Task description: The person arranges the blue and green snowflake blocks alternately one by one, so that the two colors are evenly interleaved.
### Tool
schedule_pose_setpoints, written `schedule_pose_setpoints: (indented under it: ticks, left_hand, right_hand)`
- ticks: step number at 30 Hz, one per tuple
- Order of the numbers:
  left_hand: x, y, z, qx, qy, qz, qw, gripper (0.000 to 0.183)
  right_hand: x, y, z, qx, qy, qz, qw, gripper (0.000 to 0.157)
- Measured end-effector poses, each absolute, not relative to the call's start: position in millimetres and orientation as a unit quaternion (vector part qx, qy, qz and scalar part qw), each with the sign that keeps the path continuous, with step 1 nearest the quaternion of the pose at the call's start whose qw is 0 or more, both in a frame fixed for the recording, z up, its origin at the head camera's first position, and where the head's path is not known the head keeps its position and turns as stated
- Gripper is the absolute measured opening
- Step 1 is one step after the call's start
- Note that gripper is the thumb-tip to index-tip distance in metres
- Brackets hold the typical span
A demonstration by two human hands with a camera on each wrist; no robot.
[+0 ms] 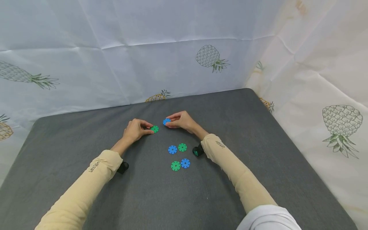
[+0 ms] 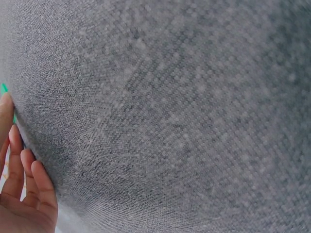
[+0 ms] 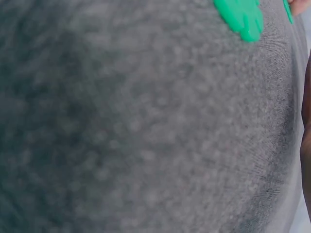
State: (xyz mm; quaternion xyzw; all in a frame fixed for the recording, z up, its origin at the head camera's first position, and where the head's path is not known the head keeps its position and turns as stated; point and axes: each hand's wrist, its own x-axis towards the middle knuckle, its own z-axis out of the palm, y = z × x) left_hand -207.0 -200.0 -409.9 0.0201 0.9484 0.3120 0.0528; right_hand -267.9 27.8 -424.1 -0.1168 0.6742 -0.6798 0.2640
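Near the far part of the table, my left hand (image 1: 134,130) pinches a green notched disc (image 1: 155,129) between thumb and fingers. Just to the right of it, my right hand (image 1: 183,121) holds a blue notched disc (image 1: 166,121) by its edge, fingers partly covering it. A small gap separates the two held discs. In the left wrist view, the left hand (image 2: 30,194) shows at the left edge with a sliver of the green disc (image 2: 5,88) beyond the thumb. The right wrist view catches only a dark side of the right hand (image 3: 306,141) at its edge.
Nearer me lie more notched discs: blue (image 1: 172,149) beside green (image 1: 182,147), and below them green (image 1: 175,165) touching or nearly touching blue (image 1: 185,163). They rest on a grey cloth-covered table (image 1: 149,198). A white pineapple-print curtain (image 1: 161,67) hangs behind it.
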Motion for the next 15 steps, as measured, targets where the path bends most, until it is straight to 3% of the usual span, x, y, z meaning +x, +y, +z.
schedule_pose_setpoints:
  ticks: [15]
  left_hand:
    - [-206.1, -199.9, -408.7, 0.026, 0.947, 0.318, 0.049, 0.03]
  right_hand:
    - [-262.6, 22.4, -427.3, -0.128, 0.697, -0.659, 0.252, 0.031]
